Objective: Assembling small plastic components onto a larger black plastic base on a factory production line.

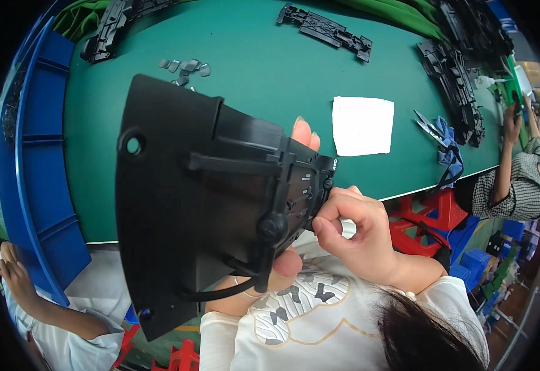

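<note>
The left hand [287, 264] is gripping the part [202, 204], thumb and fingertips showing at opposite edges; the other fingers are hiding behind it. The part is filling the view's centre, its broad end facing nine o'clock. The right hand [361, 226] is pinching its three o'clock end between thumb and forefinger. A sheet [363, 127] is lying at two o'clock.

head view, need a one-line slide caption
Left hand grips a black molded plastic part, right hand at its far end, by a green table.
</note>
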The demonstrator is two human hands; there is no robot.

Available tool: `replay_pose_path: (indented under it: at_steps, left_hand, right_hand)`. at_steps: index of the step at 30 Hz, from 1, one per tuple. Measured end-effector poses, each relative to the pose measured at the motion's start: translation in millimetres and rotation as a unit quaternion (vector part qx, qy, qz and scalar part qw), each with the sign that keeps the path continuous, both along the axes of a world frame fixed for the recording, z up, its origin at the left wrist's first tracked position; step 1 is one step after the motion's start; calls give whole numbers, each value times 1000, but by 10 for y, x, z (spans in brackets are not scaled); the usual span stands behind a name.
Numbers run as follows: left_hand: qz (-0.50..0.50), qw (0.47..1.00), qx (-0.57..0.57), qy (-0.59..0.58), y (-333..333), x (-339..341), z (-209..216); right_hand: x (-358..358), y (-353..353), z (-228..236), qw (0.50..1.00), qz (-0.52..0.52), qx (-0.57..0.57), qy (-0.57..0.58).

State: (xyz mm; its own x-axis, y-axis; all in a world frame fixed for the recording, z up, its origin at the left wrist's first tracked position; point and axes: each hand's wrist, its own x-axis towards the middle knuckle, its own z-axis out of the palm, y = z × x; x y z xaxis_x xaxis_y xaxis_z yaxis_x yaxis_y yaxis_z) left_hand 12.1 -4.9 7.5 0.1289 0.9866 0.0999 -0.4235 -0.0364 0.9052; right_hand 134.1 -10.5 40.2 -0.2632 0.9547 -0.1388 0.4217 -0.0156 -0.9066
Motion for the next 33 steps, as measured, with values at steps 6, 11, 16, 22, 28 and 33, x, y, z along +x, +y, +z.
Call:
replay_pose_path:
  at_steps: [6,11,16,22,28,33]
  left_hand:
    - [-15,997,-62,50,25,-9,68]
    - [-18,998,-53,-18,4,-10,28]
    - [-3,997,-81,1,6,29,86]
    - [-11,1000,-8,-14,10,18,29]
    - [62,988,-137,-44,-53,136,251]
    - [19,997,-62,-38,-16,75,22]
  right_hand:
    - [5,-13,-9,999,3,32,-14]
    - [24,-9,-10,1000,12,12,-8]
    - [-3,-43,-20,1000,-8,-1,9]
    - [-4,-41,-12,999,-9,32,1]
    - [13,9,67,1000,24,-14,-8]
    - [51,17,31,999,24,-7,-22]
